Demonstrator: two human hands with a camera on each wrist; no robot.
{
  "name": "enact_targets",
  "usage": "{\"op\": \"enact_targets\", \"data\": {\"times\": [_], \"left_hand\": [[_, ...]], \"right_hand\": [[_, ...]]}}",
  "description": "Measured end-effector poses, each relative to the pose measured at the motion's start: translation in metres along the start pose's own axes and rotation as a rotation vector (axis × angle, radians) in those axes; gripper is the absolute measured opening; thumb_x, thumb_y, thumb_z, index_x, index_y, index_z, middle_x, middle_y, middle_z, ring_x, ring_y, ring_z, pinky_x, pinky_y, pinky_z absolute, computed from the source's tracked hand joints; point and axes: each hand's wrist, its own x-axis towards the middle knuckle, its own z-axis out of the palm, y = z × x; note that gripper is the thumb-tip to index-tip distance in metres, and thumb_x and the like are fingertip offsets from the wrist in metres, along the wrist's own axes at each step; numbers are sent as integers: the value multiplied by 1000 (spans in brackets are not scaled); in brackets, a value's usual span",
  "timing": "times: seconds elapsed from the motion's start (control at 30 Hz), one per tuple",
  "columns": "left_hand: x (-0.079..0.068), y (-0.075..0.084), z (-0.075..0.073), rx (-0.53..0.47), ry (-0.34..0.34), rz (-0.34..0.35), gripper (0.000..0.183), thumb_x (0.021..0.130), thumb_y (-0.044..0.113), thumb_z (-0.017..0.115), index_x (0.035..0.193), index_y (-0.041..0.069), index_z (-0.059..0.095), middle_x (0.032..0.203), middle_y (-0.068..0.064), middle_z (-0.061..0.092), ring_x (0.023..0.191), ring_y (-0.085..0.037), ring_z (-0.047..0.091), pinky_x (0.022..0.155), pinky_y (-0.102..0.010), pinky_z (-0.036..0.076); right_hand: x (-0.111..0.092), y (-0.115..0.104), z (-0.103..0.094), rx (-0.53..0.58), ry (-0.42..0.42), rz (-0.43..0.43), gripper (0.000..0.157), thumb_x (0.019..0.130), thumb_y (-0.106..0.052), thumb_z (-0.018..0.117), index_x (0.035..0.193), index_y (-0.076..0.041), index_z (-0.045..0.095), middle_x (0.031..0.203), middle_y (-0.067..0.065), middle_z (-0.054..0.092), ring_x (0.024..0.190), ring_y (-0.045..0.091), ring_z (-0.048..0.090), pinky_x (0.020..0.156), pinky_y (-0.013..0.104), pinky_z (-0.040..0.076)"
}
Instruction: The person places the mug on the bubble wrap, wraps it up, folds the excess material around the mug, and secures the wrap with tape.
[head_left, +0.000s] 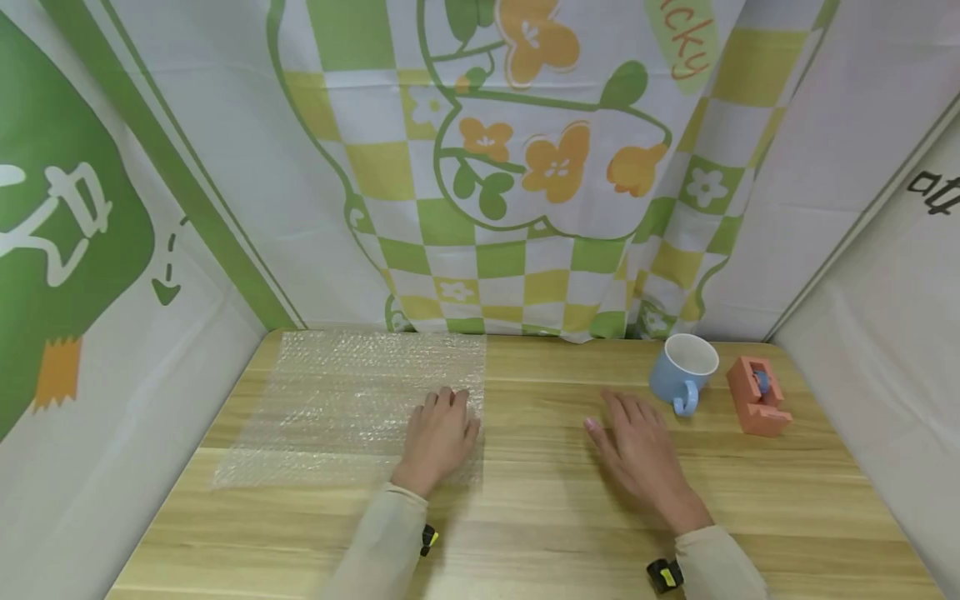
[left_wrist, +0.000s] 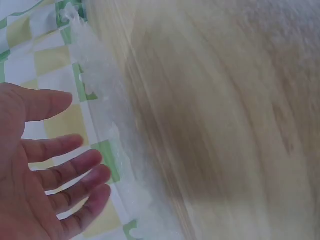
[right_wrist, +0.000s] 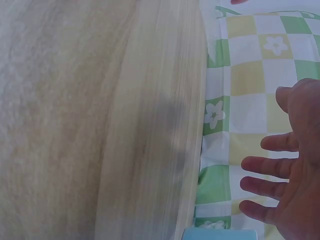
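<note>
A clear sheet of bubble wrap [head_left: 330, 408] lies flat on the left half of the wooden table. Over its right edge is my left hand [head_left: 438, 437], fingers loosely bent and holding nothing; the left wrist view shows the fingers [left_wrist: 75, 200] spread apart. My right hand [head_left: 637, 446] hovers over the wood to the right, palm down, with nothing in it. Just beyond its fingertips stands a light blue mug [head_left: 682, 373], upright, its handle toward me. Only a blue strip of the mug [right_wrist: 220, 234] appears in the right wrist view.
An orange-pink tape dispenser [head_left: 757, 396] with a blue roll sits right of the mug. Behind the table [head_left: 540, 517] hangs a green and yellow checked curtain [head_left: 517, 258]. White printed fabric walls close in both sides.
</note>
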Motion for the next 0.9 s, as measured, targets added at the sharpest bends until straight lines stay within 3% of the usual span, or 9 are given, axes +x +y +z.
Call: {"op": "enact_targets", "data": {"times": [0.2, 0.33, 0.47, 0.63, 0.9], "left_hand": [[-2, 2, 3, -12, -81, -70, 46, 94, 35, 70, 121, -1, 64, 116, -21, 63, 105, -39, 60, 86, -55, 53], [-3, 2, 8, -15, -105, -113, 38, 88, 38, 76, 101, 3, 66, 107, -18, 62, 100, -37, 59, 80, -55, 53], [-3, 2, 13, -26, -108, -144, 36, 82, 38, 81, 87, 8, 62, 99, -14, 59, 93, -34, 57, 75, -53, 52], [-3, 4, 16, -34, -91, -162, 42, 79, 39, 85, 92, 4, 65, 100, -15, 58, 93, -34, 55, 76, -53, 53], [-4, 5, 17, -53, -61, -157, 22, 80, 21, 80, 76, 8, 63, 95, -12, 60, 87, -32, 56, 72, -53, 54]], "right_hand": [[0, -2, 1, 0, -29, 25, 54, 104, -34, 56, 139, 6, 52, 133, 28, 58, 126, 48, 50, 106, 65, 37], [-1, -2, 1, 4, -43, 45, 53, 105, -36, 55, 140, 5, 53, 133, 27, 58, 126, 48, 51, 104, 66, 37], [-1, -3, 1, 8, -49, 57, 53, 105, -36, 54, 139, 4, 54, 132, 27, 59, 125, 48, 51, 103, 67, 38], [-3, -3, 2, 2, -50, 61, 53, 105, -37, 55, 139, 3, 55, 131, 27, 59, 124, 47, 52, 101, 67, 39], [-4, -2, 4, 17, -69, 67, 54, 105, -39, 53, 139, 3, 54, 131, 26, 59, 125, 46, 51, 102, 67, 39]]}}
